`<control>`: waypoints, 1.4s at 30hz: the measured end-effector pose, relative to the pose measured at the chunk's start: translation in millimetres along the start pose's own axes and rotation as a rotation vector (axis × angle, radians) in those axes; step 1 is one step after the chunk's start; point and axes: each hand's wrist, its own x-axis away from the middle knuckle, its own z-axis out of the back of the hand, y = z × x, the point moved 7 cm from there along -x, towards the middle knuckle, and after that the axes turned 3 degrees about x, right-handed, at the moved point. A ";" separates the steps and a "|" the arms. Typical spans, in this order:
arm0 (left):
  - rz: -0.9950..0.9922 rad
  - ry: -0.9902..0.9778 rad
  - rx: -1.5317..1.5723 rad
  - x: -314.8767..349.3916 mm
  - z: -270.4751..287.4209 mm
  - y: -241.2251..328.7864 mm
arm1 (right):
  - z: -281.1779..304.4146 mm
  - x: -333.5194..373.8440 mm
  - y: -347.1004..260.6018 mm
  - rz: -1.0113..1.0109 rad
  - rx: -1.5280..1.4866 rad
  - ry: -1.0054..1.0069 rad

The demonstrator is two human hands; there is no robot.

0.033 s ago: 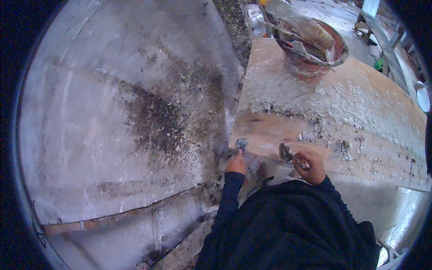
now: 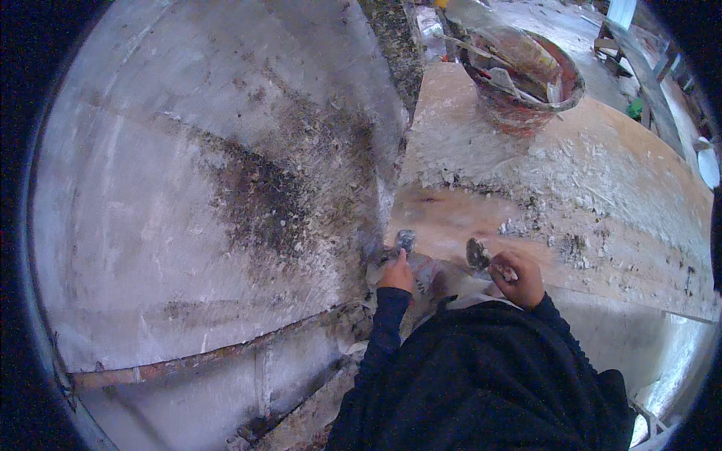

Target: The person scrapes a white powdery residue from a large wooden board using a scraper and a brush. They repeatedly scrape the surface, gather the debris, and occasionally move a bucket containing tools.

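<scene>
My left hand (image 2: 396,274) is closed around a small scraper (image 2: 406,240), its index finger stretched along the tool toward the grey metal blade. The handle is mostly hidden by the fingers. A short way to the right, my right hand (image 2: 524,276) grips a small trowel-like tool (image 2: 476,254) with a dark, rounded, crusted blade that points left; pale residue shows at the fingers. Both tools are close over the near part of a tan wooden board (image 2: 451,218). Whether either blade touches the board, I cannot tell.
Pale flakes and crumbs (image 2: 556,177) cover much of the board's far and right parts. A dirty reddish bucket (image 2: 519,116) holding sticks and plastic stands at its far end. Left is a large whitish panel (image 2: 128,225) with dark stains (image 2: 263,192). A plank structure (image 2: 639,60) stands far right.
</scene>
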 end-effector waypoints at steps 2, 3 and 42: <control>0.003 0.015 -0.030 -0.6 0.0 4.2 | -4.1 -2.9 2.1 0.033 -0.017 0.024; -0.012 0.027 -0.013 2.7 -6.4 -1.5 | -5.2 -2.2 1.7 0.047 -0.024 0.034; 0.093 0.076 0.271 29.3 9.5 -66.7 | -9.5 -11.0 -2.6 0.023 0.006 -0.024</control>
